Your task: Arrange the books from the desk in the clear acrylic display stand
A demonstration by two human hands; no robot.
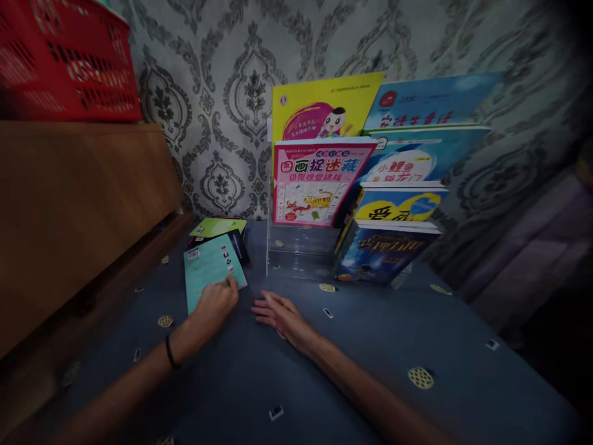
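A teal book point(210, 269) lies back cover up on the left of the cloth, over a dark book point(239, 246) and a yellow-green book point(220, 227). My left hand point(217, 304), with a black band at the wrist, has its fingers curled at the near right edge of the teal book; the fingertips are partly hidden. Just to the right, my right hand point(283, 316) holds nothing, its fingers stretched out toward the left. Beyond it stands a clear book rack point(296, 244) bearing a pink picture book point(319, 185) and several others.
On the rack are a yellow book point(296, 99), blue books point(417, 99) and a dark blue book point(382, 253). A wooden cabinet point(78, 210) borders the left, with a red basket point(74, 68) on top. Patterned wallpaper point(222, 111) rises behind the blue cloth point(343, 364).
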